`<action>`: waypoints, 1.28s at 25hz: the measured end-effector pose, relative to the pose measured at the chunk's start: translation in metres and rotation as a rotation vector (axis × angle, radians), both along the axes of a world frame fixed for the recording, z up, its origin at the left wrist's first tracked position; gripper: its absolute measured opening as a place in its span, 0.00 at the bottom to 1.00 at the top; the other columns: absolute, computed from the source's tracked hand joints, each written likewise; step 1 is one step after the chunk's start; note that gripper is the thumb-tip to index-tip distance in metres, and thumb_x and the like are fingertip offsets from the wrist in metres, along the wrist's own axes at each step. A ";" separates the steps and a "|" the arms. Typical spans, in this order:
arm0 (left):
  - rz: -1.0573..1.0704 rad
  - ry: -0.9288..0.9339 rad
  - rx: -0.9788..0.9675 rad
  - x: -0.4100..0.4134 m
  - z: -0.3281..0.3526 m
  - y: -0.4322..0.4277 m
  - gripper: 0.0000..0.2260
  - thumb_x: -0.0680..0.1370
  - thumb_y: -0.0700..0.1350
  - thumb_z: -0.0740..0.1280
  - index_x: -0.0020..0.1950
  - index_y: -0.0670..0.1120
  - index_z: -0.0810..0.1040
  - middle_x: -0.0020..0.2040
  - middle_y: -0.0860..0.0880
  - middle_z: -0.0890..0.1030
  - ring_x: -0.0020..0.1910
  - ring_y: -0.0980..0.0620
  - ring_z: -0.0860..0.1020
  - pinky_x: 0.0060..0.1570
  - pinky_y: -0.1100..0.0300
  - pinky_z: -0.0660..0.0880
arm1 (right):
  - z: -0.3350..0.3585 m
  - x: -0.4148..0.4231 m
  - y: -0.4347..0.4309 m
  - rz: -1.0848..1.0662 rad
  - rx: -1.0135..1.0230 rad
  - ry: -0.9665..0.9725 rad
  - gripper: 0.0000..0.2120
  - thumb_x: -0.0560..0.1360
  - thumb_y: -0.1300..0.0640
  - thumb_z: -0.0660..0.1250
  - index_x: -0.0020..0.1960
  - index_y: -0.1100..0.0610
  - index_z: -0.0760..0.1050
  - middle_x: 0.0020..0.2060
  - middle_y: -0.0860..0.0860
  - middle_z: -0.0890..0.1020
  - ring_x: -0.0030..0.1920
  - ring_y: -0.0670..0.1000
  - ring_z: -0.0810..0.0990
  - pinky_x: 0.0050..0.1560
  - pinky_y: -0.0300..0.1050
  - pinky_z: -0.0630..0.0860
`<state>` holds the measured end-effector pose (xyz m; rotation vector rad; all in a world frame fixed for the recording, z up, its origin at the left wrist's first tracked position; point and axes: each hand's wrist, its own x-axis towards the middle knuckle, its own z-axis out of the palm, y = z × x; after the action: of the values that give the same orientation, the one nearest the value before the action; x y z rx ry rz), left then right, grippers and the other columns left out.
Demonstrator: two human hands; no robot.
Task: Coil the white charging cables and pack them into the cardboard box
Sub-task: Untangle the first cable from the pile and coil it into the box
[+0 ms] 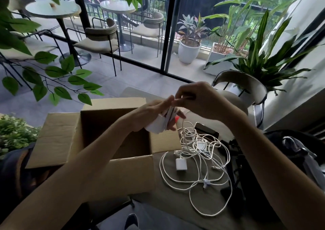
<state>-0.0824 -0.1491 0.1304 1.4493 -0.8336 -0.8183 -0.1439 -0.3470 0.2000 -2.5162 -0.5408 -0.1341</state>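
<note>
One open cardboard box (95, 127) at left. My left hand (151, 115) is over its right rim, fingers curled round a small white cable coil (158, 126). My right hand (198, 101) is just beside it, pinching the strand that feeds the coil. The strand drops to a loose white cable tangle (190, 135) on the surface (175, 194) right of the box. Cable count: can't tell. Two white charger bricks: one (179, 163) near the box corner, one (202, 145) deeper in the tangle. The cable looks light, limp and springy, so the loops will likely pop open. Grip across the loops and lift the bricks by the body, not the cord.
</note>
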 end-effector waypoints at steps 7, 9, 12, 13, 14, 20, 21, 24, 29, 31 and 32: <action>0.064 0.681 -0.653 0.002 0.010 -0.004 0.08 0.79 0.48 0.66 0.47 0.44 0.77 0.36 0.50 0.76 0.36 0.53 0.77 0.49 0.55 0.77 | -0.046 0.002 0.011 -0.182 0.155 0.242 0.13 0.80 0.66 0.60 0.43 0.52 0.78 0.33 0.54 0.77 0.32 0.55 0.74 0.35 0.51 0.72; 0.420 0.276 -0.457 0.005 0.003 -0.010 0.11 0.83 0.48 0.59 0.51 0.42 0.76 0.37 0.47 0.76 0.36 0.50 0.77 0.48 0.50 0.77 | -0.062 -0.002 0.022 -0.089 -0.085 0.371 0.12 0.80 0.63 0.58 0.44 0.50 0.75 0.34 0.51 0.78 0.33 0.54 0.77 0.34 0.51 0.75; 0.555 -0.614 -0.035 0.001 -0.009 -0.013 0.16 0.84 0.48 0.57 0.52 0.38 0.79 0.36 0.45 0.79 0.34 0.47 0.79 0.38 0.48 0.79 | -0.059 0.000 0.034 0.036 -0.269 0.417 0.11 0.81 0.56 0.60 0.41 0.51 0.74 0.32 0.47 0.77 0.30 0.46 0.75 0.30 0.40 0.71; 0.498 -0.771 0.031 0.000 -0.012 -0.012 0.19 0.84 0.51 0.56 0.49 0.38 0.79 0.36 0.45 0.78 0.33 0.49 0.78 0.35 0.50 0.77 | -0.051 0.002 0.034 0.073 -0.310 0.389 0.11 0.81 0.53 0.62 0.40 0.48 0.74 0.34 0.46 0.77 0.31 0.43 0.75 0.31 0.36 0.69; 0.436 -0.859 0.070 0.002 -0.011 -0.009 0.25 0.83 0.57 0.54 0.45 0.38 0.78 0.35 0.45 0.77 0.33 0.52 0.76 0.34 0.56 0.74 | -0.042 0.003 0.031 0.109 -0.329 0.358 0.11 0.80 0.51 0.65 0.39 0.45 0.73 0.34 0.44 0.76 0.32 0.41 0.75 0.31 0.33 0.68; -0.136 0.134 0.026 0.007 -0.008 0.023 0.20 0.75 0.60 0.68 0.44 0.42 0.82 0.36 0.49 0.82 0.33 0.53 0.80 0.38 0.59 0.78 | -0.010 0.018 -0.008 -0.186 0.055 0.064 0.06 0.79 0.57 0.68 0.46 0.59 0.81 0.33 0.45 0.77 0.32 0.41 0.72 0.37 0.37 0.69; -0.102 0.360 -0.149 0.006 -0.007 0.024 0.16 0.72 0.57 0.74 0.44 0.44 0.83 0.37 0.48 0.82 0.35 0.52 0.81 0.40 0.58 0.79 | -0.011 0.018 -0.007 -0.235 0.090 0.096 0.07 0.80 0.59 0.67 0.45 0.59 0.81 0.32 0.46 0.77 0.32 0.44 0.71 0.38 0.40 0.69; 0.061 0.638 -0.575 0.013 0.003 0.007 0.13 0.79 0.53 0.66 0.50 0.43 0.81 0.42 0.45 0.78 0.42 0.46 0.77 0.46 0.54 0.79 | -0.031 0.005 0.019 -0.171 0.010 0.468 0.12 0.82 0.63 0.59 0.45 0.60 0.80 0.35 0.58 0.78 0.34 0.52 0.72 0.35 0.43 0.69; 0.441 -0.730 0.030 0.013 -0.006 -0.012 0.24 0.84 0.57 0.52 0.38 0.45 0.76 0.36 0.41 0.79 0.38 0.42 0.81 0.44 0.44 0.78 | -0.020 0.002 0.033 0.072 -0.231 0.554 0.12 0.82 0.59 0.59 0.43 0.52 0.77 0.34 0.47 0.77 0.28 0.41 0.73 0.30 0.34 0.71; 0.202 -0.589 0.113 0.014 -0.011 -0.005 0.35 0.78 0.70 0.50 0.41 0.39 0.77 0.37 0.40 0.80 0.34 0.46 0.80 0.37 0.54 0.77 | -0.004 0.009 0.019 0.063 -0.228 0.344 0.09 0.82 0.57 0.63 0.45 0.53 0.79 0.33 0.43 0.77 0.30 0.37 0.75 0.33 0.30 0.68; 0.081 -0.283 0.091 0.014 -0.012 -0.001 0.37 0.75 0.73 0.52 0.45 0.40 0.80 0.40 0.40 0.82 0.34 0.49 0.81 0.36 0.58 0.77 | 0.000 0.012 0.011 0.029 -0.204 0.265 0.08 0.81 0.56 0.65 0.46 0.55 0.81 0.32 0.43 0.77 0.30 0.38 0.74 0.33 0.31 0.66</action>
<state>-0.0687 -0.1504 0.1183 1.6941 -0.9514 -0.6042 -0.1323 -0.3356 0.1997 -2.6637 -0.5034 0.2759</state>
